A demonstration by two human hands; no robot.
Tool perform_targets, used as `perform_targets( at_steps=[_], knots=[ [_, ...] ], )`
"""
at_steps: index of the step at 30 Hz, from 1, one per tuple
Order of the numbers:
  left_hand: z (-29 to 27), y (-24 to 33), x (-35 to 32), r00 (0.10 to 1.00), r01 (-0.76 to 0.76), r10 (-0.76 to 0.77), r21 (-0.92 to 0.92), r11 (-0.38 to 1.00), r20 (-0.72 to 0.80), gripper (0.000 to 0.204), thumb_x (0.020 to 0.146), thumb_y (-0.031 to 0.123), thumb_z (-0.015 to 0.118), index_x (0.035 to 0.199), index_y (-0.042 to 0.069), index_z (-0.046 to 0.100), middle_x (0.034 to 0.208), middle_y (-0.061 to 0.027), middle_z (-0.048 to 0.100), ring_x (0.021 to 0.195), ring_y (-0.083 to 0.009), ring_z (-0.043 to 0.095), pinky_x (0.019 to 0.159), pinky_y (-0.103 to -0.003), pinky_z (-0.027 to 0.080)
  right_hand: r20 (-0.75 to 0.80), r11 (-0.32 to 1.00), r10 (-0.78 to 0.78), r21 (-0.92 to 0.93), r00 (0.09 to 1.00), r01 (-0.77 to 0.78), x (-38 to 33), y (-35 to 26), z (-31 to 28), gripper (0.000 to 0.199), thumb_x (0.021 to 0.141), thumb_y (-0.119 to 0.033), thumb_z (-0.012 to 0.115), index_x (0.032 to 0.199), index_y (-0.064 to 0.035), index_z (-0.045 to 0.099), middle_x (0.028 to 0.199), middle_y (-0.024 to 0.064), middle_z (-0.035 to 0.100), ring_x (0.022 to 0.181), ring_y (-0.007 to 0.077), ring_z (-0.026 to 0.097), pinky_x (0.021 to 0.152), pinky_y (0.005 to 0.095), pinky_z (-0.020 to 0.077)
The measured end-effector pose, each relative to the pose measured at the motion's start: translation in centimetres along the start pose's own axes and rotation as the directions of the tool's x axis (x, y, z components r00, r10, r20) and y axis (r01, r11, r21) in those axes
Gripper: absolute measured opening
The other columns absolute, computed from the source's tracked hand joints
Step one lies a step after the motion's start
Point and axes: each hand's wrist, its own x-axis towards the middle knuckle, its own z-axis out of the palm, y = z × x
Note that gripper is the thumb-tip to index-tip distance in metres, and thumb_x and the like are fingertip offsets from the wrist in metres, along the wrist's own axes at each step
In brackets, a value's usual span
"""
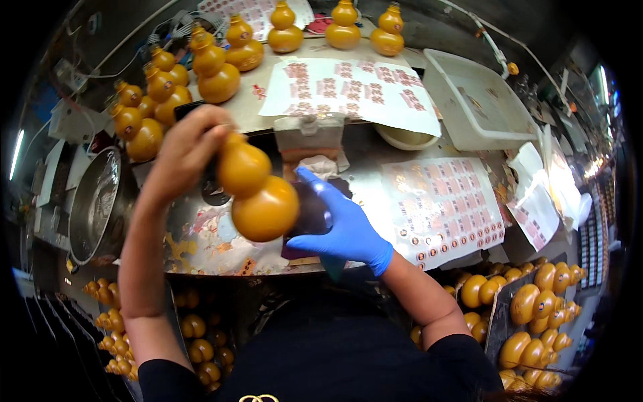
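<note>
My bare left hand [201, 144] is closed round the narrow neck of a glossy amber, gourd-shaped bottle [264, 208], which hangs tilted over the worktable with its wide bulb down. My right hand [355, 228], in a blue glove, is just right of that bulb. Its thumb and fingers are spread apart, and no firm hold shows. Between them lies a dark, rounded thing [311, 209], partly hidden by the bottle and glove; I cannot tell what it is. A crumpled white cloth [319, 166] is just beyond the glove.
More gourd bottles [343, 30] stand along the table's back and left. Printed sticker sheets [442, 208] lie at the right, another sheet [321, 84] farther back. A translucent plastic tub [479, 134] is at back right, a metal basin [97, 208] at left. Crates of gourds [536, 301] flank me below.
</note>
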Motion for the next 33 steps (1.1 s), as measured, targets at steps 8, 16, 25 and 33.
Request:
perform_targets(
  at_steps=[8, 16, 25, 33],
  knots=[
    [11.7, -3.1, 2.0, 0.994, 0.049, -0.061, -0.137, 0.989, -0.086, 0.051, 0.083, 0.023, 0.07, 0.128, 0.005, 0.052, 0.125, -0.0153, 0.053, 0.121, -0.0303, 0.05, 0.104, -0.041, 0.036, -0.155, 0.949, 0.312, -0.005, 0.938, -0.316, -0.4, 5.1, -2.3, 0.089, 0.07, -0.057, 0.072, 0.136, -0.0048, 0.043, 0.124, 0.0214, 0.056, 0.111, 0.036, 0.057, 0.095, 0.0391, 0.0449],
    [19.1, -1.7, -5.1, 0.982, -0.069, 0.102, 0.199, 0.978, -0.16, 0.09, 0.06, 0.001, 0.082, 0.139, 0.011, 0.041, 0.148, -0.0178, 0.029, 0.137, -0.0358, 0.031, 0.11, -0.044, 0.03, -0.409, 0.94, 0.297, 0.285, 0.863, -0.188, -5.7, 6.5, -2.5, 0.059, 0.082, -0.036, 0.071, 0.129, -0.0049, 0.053, 0.112, 0.0173, 0.062, 0.104, 0.0274, 0.061, 0.091, 0.0339, 0.0477],
    [19.5, -1.7, -4.8, 0.972, -0.115, 0.15, 0.19, 0.975, -0.182, 0.082, 0.067, -0.002, 0.078, 0.139, 0.012, 0.042, 0.147, -0.0159, 0.032, 0.135, -0.0333, 0.034, 0.109, -0.043, 0.032, -0.639, 0.643, 0.765, 0.765, -0.08, 0.03, -24.0, 16.4, -9.0, 0.032, 0.087, -0.024, 0.068, 0.104, 0.0005, 0.057, 0.1, 0.0098, 0.059, 0.09, 0.0144, 0.056, 0.081, 0.0304, 0.0475],
    [19.7, -1.5, -5.0, 0.97, -0.117, 0.153, 0.19, 0.975, -0.188, 0.082, 0.068, 0.0, 0.078, 0.14, 0.011, 0.04, 0.147, -0.015, 0.032, 0.135, -0.0325, 0.034, 0.11, -0.042, 0.029, -0.617, 0.606, 0.785, 0.783, 0.055, 0.141, -23.6, 15.8, -9.0, 0.025, 0.083, -0.021, 0.072, 0.096, -0.003, 0.062, 0.084, 0.0031, 0.059, 0.072, 0.0151, 0.057, 0.066, 0.0296, 0.0472]
  ],
)
